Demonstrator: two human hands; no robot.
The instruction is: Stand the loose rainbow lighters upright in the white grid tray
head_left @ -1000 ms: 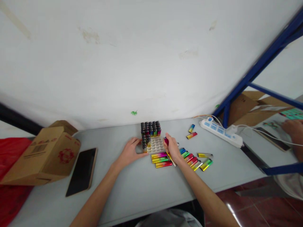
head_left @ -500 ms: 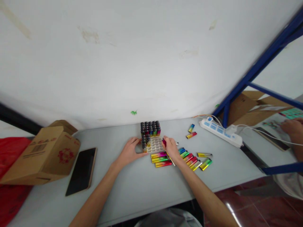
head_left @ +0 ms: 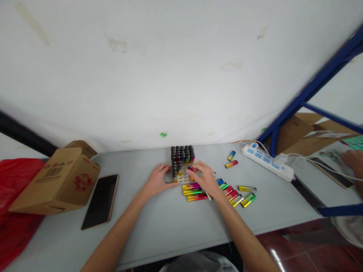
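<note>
A white slotted tray (head_left: pixel 183 176) stands on the grey table (head_left: pixel 170 223), with several black-capped lighters (head_left: pixel 182 154) upright in its far rows. My left hand (head_left: pixel 157 180) curls against the tray's left side. My right hand (head_left: pixel 204 178) reaches over the tray from the right, its fingers pinched on a red lighter (head_left: pixel 190 170) that stands over the slots. Several rainbow-coloured lighters (head_left: pixel 193 191) lie flat just in front of the tray and under my right wrist.
More loose lighters (head_left: pixel 247 199) lie to the right, two (head_left: pixel 230 159) further back. A black phone (head_left: pixel 100 200) and a cardboard box (head_left: pixel 56 181) sit at the left, a white power strip (head_left: pixel 266 162) at the right. Another person's hand (head_left: pixel 351 158) works at the far right.
My right hand has carried the red lighter leftward from the tray's right edge to above its slots. The left hand stays on the tray. The camera shifted slightly.
</note>
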